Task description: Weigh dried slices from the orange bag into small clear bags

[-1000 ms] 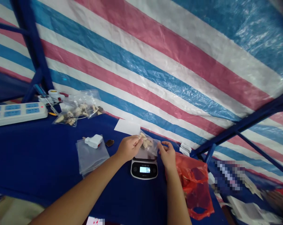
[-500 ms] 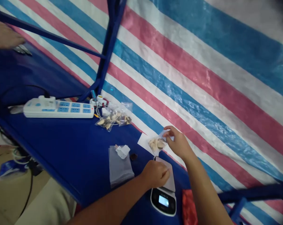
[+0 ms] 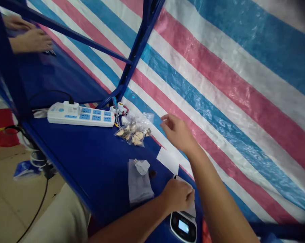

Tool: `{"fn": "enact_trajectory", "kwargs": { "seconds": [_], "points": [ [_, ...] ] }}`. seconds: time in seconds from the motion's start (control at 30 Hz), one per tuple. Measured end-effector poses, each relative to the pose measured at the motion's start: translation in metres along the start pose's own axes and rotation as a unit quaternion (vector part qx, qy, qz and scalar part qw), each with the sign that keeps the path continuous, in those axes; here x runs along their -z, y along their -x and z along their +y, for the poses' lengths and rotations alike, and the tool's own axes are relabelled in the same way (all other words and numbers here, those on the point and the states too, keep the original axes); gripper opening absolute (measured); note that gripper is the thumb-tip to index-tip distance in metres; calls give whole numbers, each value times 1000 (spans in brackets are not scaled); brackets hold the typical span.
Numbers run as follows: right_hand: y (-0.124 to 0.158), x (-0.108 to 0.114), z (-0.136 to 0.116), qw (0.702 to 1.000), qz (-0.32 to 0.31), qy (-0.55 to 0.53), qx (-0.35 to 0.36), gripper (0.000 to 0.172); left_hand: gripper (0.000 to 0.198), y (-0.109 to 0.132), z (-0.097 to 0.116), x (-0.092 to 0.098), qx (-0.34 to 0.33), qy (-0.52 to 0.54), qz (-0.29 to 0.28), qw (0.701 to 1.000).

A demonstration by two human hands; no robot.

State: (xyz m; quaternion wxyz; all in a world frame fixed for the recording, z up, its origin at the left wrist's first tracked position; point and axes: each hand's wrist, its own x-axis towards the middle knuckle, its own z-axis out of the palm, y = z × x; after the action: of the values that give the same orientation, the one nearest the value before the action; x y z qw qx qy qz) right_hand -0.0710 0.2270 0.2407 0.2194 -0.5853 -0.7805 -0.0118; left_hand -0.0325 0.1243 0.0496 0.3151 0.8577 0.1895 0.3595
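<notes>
My left hand (image 3: 179, 195) is closed over the plate of the white digital scale (image 3: 184, 225), hiding most of it; what its fingers hold, if anything, is hidden. The scale's display is lit. My right hand (image 3: 178, 132) hovers with curled fingers apart and nothing in them, right of a pile of clear bags (image 3: 136, 130) holding pale dried slices. Below it lies a white sheet of paper (image 3: 168, 160). A flat clear plastic bag (image 3: 139, 185) with a crumpled white piece (image 3: 142, 167) on it lies left of the scale, beside a small dark brown piece (image 3: 153, 173).
A white power strip (image 3: 81, 115) with a plugged-in adapter stands at the back left. Blue metal frame bars (image 3: 139, 47) rise behind it, before a striped sheet (image 3: 208, 101). Another person's hands (image 3: 32, 40) are at the upper left. Something red (image 3: 206, 233) lies right of the scale.
My right hand has moved up and left and let go of a bag of slices, which now lies on the pile. My left hand stays closed over the scale. The view has shifted left.
</notes>
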Motion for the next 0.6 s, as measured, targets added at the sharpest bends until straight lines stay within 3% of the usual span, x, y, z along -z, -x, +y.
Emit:
{"fn": "enact_trajectory", "kwargs": {
  "seconds": [0.07,0.13,0.2,0.27,0.3,0.37,0.47,0.53,0.6],
  "points": [
    [40,24,-1,999,-36,18,-31,13,24,0,10,15,33,-12,-7,999],
    [79,29,7,995,-51,19,-89,14,22,8,21,32,44,-15,-22,999],
    [111,11,23,984,-54,-3,-167,11,14,28,30,54,24,-12,-73,997],
    [133,-23,38,970,-53,-50,-234,4,17,61,32,81,-22,22,-144,989],
    [140,-44,44,967,-51,-65,-242,11,20,80,30,96,-18,40,-146,988],
    [147,-83,50,961,-40,-99,-254,27,21,115,16,125,37,11,-78,996],
    [147,-118,52,949,-30,-151,-276,13,14,148,-13,152,125,-53,37,990],
    [148,-123,54,940,-28,-186,-285,20,13,154,-28,153,120,-90,74,986],
    [155,-113,54,930,-27,-223,-290,22,18,148,-34,145,97,-128,57,985]
  ]
}}
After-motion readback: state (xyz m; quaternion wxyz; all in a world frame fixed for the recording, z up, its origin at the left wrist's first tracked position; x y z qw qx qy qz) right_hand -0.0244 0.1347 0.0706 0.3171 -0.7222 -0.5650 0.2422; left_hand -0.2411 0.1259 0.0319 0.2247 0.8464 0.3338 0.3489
